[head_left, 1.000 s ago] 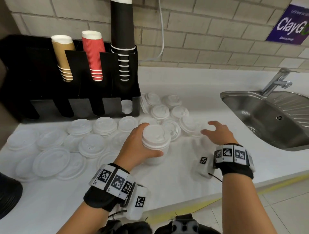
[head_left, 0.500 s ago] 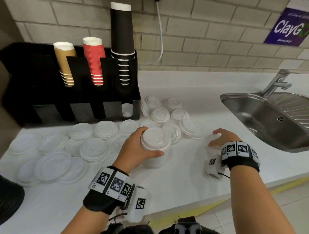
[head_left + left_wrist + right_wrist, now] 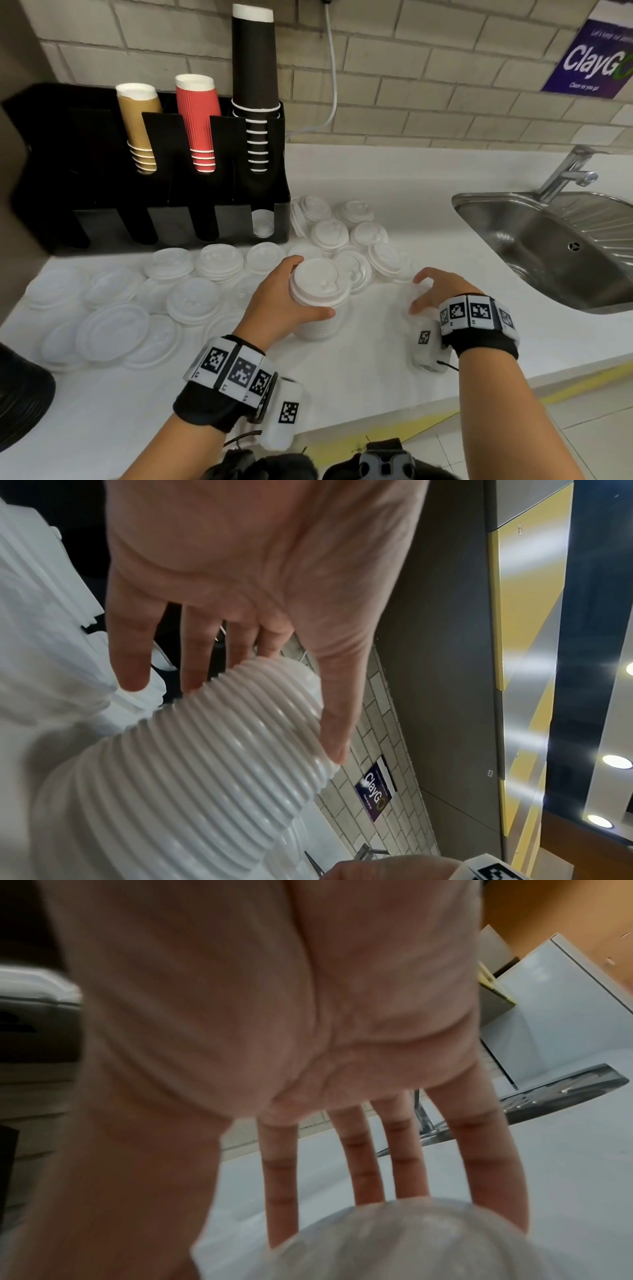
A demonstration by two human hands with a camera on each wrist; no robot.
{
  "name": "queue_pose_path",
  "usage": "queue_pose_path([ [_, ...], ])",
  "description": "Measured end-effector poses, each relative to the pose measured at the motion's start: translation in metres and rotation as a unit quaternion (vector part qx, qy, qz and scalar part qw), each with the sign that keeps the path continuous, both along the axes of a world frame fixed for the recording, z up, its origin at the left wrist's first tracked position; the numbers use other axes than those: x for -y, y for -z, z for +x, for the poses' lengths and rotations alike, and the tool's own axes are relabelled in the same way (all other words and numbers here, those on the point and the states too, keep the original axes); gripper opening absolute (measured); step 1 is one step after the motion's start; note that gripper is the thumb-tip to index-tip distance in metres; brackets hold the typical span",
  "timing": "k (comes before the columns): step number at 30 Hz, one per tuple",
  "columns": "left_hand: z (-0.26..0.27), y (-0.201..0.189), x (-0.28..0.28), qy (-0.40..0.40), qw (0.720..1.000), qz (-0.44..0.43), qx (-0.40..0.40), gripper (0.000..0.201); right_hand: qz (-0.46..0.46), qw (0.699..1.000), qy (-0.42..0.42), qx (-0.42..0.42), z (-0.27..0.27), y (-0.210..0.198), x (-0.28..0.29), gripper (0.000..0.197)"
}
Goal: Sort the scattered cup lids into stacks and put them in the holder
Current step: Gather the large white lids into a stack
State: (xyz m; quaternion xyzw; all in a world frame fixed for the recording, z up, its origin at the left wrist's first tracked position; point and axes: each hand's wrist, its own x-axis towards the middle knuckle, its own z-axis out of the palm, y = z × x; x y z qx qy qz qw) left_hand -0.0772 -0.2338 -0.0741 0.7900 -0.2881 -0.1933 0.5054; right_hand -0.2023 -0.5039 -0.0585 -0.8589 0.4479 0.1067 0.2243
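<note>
At the middle of the white counter my left hand (image 3: 311,286) grips a tall stack of white sip lids (image 3: 322,281). The left wrist view shows the thumb and fingers wrapped round the ribbed stack (image 3: 205,791). To its right, my right hand (image 3: 416,293) curls over a single translucent lid (image 3: 411,1242), held between thumb and fingers just above the counter. The black holder (image 3: 102,205) stands at the back left. Its rightmost front slot has a white lid (image 3: 263,222) in it.
Large clear flat lids (image 3: 113,329), mid-size lids (image 3: 219,262) and small white lids (image 3: 329,233) are scattered before and beside the holder. Paper cups (image 3: 198,123) stick out of its top. A steel sink (image 3: 548,246) lies to the right and a black stack (image 3: 20,394) at the near left.
My right hand, open and reaching toward the lid pile a second ago, has curled round one lid and drawn slightly back. The left hand has kept the stack in place.
</note>
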Motion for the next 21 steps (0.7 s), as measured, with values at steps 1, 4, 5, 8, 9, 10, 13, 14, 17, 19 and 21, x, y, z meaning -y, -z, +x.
queue_pose_path([
  [1,0.000,0.000,0.000,-0.003,1.000,0.003,-0.001,0.087,-0.012,1.000,0.002,-0.007,0.001,-0.001,-0.002,0.059],
  [4,-0.001,0.002,0.000,-0.009,1.000,0.000,0.005,0.085,-0.007,0.999,-0.006,0.039,0.004,-0.014,-0.012,0.052],
  [5,-0.002,0.002,0.000,-0.010,1.000,-0.001,0.007,0.085,0.023,0.995,-0.017,0.091,0.005,-0.021,-0.017,0.050],
  [8,-0.003,0.003,0.001,-0.017,1.000,-0.008,0.009,0.088,0.140,0.947,-0.091,0.274,0.009,-0.040,-0.048,0.043],
  [9,-0.004,0.003,0.002,-0.022,1.000,-0.009,0.009,0.090,0.161,0.929,-0.121,0.310,0.011,-0.045,-0.061,0.043],
  [10,-0.005,0.002,0.002,-0.027,1.000,-0.008,0.009,0.093,0.170,0.916,-0.149,0.331,0.014,-0.048,-0.073,0.043],
  [13,-0.006,0.001,0.003,-0.029,0.999,-0.007,0.012,0.099,0.148,0.906,-0.187,0.349,0.027,-0.047,-0.099,0.046],
  [14,-0.006,0.000,0.003,-0.027,1.000,-0.007,0.012,0.100,0.133,0.907,-0.194,0.348,0.030,-0.045,-0.104,0.049],
  [17,-0.007,-0.003,0.002,-0.027,1.000,-0.012,0.004,0.115,0.104,0.911,-0.215,0.335,0.037,-0.042,-0.115,0.053],
  [19,-0.008,-0.005,0.003,-0.027,1.000,-0.015,-0.001,0.127,0.096,0.911,-0.226,0.330,0.041,-0.041,-0.119,0.053],
  [21,-0.009,-0.007,0.003,-0.027,0.999,-0.017,-0.008,0.133,0.080,0.914,-0.239,0.317,0.044,-0.042,-0.122,0.051],
])
